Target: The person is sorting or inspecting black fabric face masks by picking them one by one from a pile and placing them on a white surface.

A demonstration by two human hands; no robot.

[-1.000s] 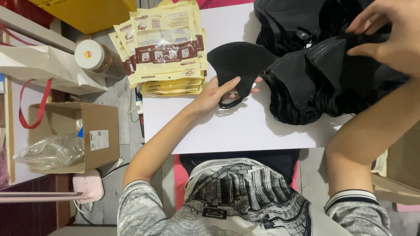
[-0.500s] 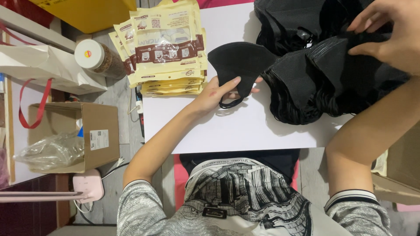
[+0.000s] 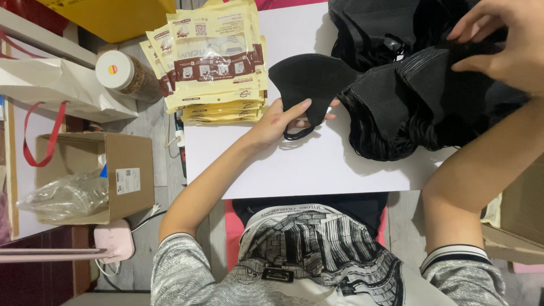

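My left hand (image 3: pixel 283 120) holds a single black face mask (image 3: pixel 309 79) by its lower edge and ear loop, resting on the white table (image 3: pixel 283 164). At the upper right, my right hand (image 3: pixel 507 42) pinches the top of a large pile of black masks (image 3: pixel 413 96) that covers the table's right side. A stack of cream and brown printed plastic pouches (image 3: pixel 218 62) lies on the table's left edge, just left of the held mask.
On the floor to the left stand an open cardboard box (image 3: pixel 122 181) with a clear plastic bag (image 3: pixel 62 195) in it, a white-lidded jar (image 3: pixel 122 73), a white paper bag (image 3: pixel 62 90) with red handles and a yellow container (image 3: pixel 113 17). Another cardboard box (image 3: pixel 518 215) sits at right.
Almost nothing differs. My right hand has shifted slightly on the pile of masks; my left hand keeps the single mask in the same place.
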